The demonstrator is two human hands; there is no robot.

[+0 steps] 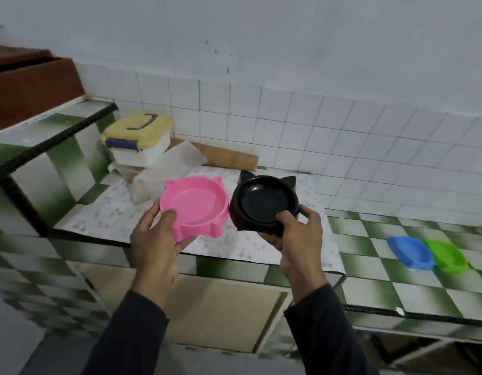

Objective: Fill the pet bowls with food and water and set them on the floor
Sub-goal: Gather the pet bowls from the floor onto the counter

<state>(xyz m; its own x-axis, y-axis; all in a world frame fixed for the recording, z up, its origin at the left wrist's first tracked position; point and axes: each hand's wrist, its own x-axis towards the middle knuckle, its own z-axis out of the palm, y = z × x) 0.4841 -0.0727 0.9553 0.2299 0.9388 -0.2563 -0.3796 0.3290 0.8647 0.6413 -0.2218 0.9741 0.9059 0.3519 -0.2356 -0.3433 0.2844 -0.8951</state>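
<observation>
Two empty bowls are held above the counter (pixel 234 247): the pink bowl (pixel 194 207) is pinched at its rim by the left hand (pixel 158 239), the black bowl (pixel 264 204) by the right hand (pixel 296 234). Both are tilted, so one could be dropped from such a light rim grip.

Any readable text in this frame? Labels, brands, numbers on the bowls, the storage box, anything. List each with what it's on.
None readable.
pink bowl, held in the left hand: plain, no marking visible.
black bowl, held in the right hand: plain, no marking visible.
yellow-lidded box: no label visible on the sides shown.
blue bowl and green bowl on the counter: blurred, no print discernible.
</observation>
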